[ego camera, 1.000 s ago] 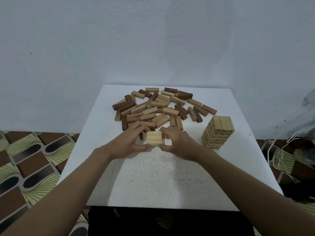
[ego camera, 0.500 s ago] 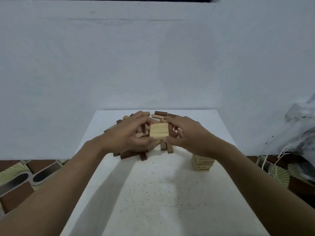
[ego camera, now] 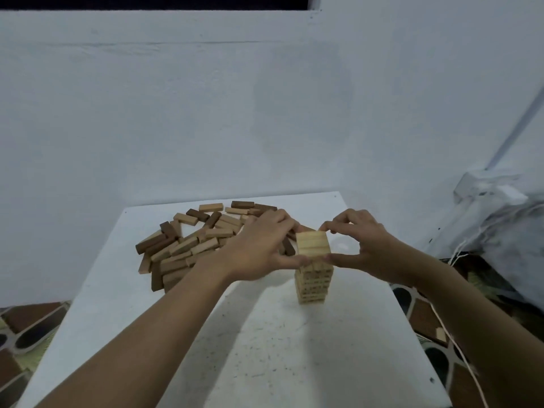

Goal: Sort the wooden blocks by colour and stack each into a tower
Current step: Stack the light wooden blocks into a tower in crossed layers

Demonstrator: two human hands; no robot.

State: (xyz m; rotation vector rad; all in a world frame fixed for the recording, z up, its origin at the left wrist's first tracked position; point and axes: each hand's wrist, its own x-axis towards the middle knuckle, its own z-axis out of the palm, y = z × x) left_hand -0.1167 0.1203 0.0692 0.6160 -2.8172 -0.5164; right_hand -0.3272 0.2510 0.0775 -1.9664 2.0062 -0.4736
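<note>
A tower of light wooden blocks (ego camera: 313, 279) stands right of centre on the white table (ego camera: 265, 348). On its top sits a layer of light blocks (ego camera: 312, 244), side by side. My left hand (ego camera: 262, 245) pinches that layer from the left, and my right hand (ego camera: 362, 245) pinches it from the right, thumb at the near edge and fingers at the far corner. A loose pile of light, mid-brown and dark brown blocks (ego camera: 191, 242) lies on the far left part of the table, partly hidden behind my left hand.
A pale wall rises right behind the table. A plastic-covered bundle (ego camera: 506, 231) with white cords (ego camera: 447, 328) sits at the right, over a patterned floor (ego camera: 26, 328). One small light block (ego camera: 440, 334) lies on the floor by the table's right edge.
Both hands carried the layer of light blocks from in front of the pile over to the right and onto the tower's top. The camera view tilted up and shifted.
</note>
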